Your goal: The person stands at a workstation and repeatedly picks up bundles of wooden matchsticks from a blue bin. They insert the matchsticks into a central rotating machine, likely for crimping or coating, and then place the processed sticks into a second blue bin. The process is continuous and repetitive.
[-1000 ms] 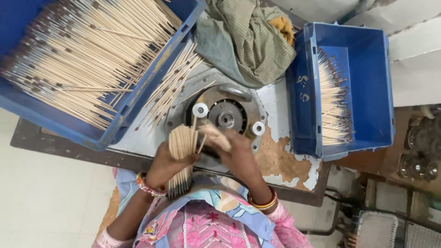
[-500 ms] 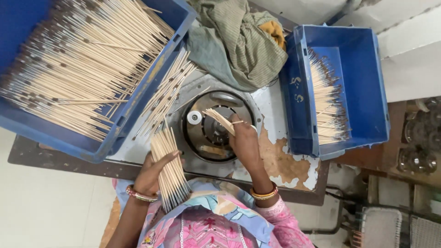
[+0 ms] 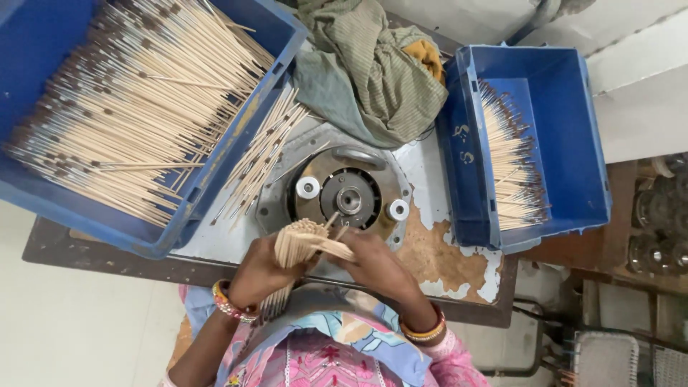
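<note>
- No screens, signs or paper labels show in this view.
- Large blue plastic bin (image 3: 43,43): a rectangular, open-topped crate at the upper left, resting on the desk's (image 3: 459,276) left part and reaching past its edge; it is packed with pale wooden sticks with dark tips, lying roughly parallel.
- Smaller blue plastic bin (image 3: 566,122): a rectangular, open-topped crate at the right of the desk, set lengthwise; a row of the same sticks lies along its left side, the rest of its floor bare. Its outer left wall bears small white painted marks (image 3: 461,143).
</note>
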